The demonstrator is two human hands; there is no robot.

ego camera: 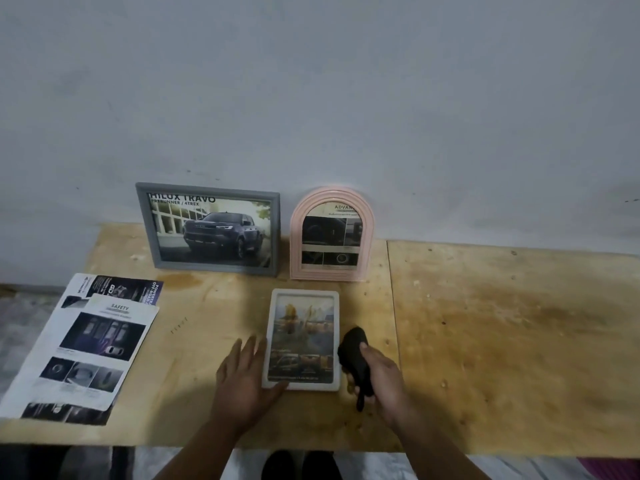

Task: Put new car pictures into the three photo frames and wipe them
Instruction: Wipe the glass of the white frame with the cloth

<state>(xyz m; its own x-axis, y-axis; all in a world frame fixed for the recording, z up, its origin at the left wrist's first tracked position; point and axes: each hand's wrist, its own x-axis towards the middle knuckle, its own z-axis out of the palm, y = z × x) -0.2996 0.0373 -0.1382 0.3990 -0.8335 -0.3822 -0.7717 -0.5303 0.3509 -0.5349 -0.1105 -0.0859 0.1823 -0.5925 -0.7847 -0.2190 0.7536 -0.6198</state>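
A white rectangular photo frame (302,339) lies flat on the wooden table (502,323) with a car picture in it. My left hand (244,379) rests flat beside its left edge, thumb touching the frame's lower left corner. My right hand (379,384) grips a dark cloth (355,355) just right of the frame. A grey frame (211,230) with a pickup truck picture stands against the wall. A pink arched frame (331,235) with a dark car picture stands to its right.
Loose car brochure pages (86,348) lie stacked at the table's left end, partly over the edge. The grey wall (311,98) runs right behind the standing frames. A seam (391,306) splits the tabletop into two boards.
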